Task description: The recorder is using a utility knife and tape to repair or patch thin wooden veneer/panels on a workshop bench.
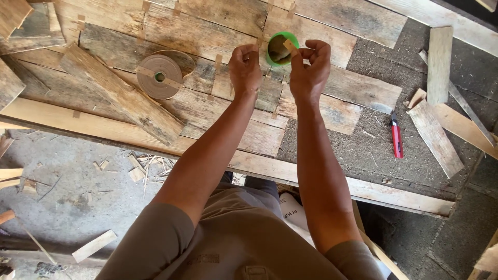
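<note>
Brown tape strip (pixel 290 47) between right fingers (pixel 300 57)

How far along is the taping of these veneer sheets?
Done: several short tape strips already bridge seams on the veneer sheets. In hand: right hand pinches a tape piece over the green cup; left hand is alongside. Left: right-side loose pieces lie untaped.

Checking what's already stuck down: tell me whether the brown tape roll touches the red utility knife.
Apart. The head view shows the brown tape roll lying on the planks at the left and the red utility knife on the dark board at the right, with both forearms between them.
</note>
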